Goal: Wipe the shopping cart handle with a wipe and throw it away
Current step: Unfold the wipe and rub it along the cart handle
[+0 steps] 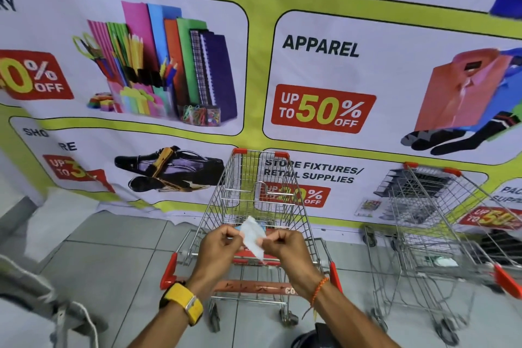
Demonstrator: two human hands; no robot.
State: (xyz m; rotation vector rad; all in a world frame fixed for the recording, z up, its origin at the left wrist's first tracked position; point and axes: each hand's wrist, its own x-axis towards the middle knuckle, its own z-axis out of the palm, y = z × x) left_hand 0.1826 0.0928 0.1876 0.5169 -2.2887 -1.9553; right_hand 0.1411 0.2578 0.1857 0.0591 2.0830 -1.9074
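Observation:
A wire shopping cart (248, 192) with red corner caps stands straight ahead of me, its red handle (254, 287) running across just below my wrists. Above the handle I hold a small white wipe (252, 234) between both hands. My left hand (219, 246) pinches its left edge and my right hand (285, 247) pinches its right edge, so the wipe hangs stretched and partly unfolded between my fingers. A yellow watch band sits on my left wrist and an orange bead string on my right wrist.
A second wire cart (429, 234) stands to the right, close beside the first. A large sale banner (319, 79) covers the wall behind both carts. Grey floor tiles (118, 260) spread to the left. Grey fabric (31, 291) shows at the lower left edge.

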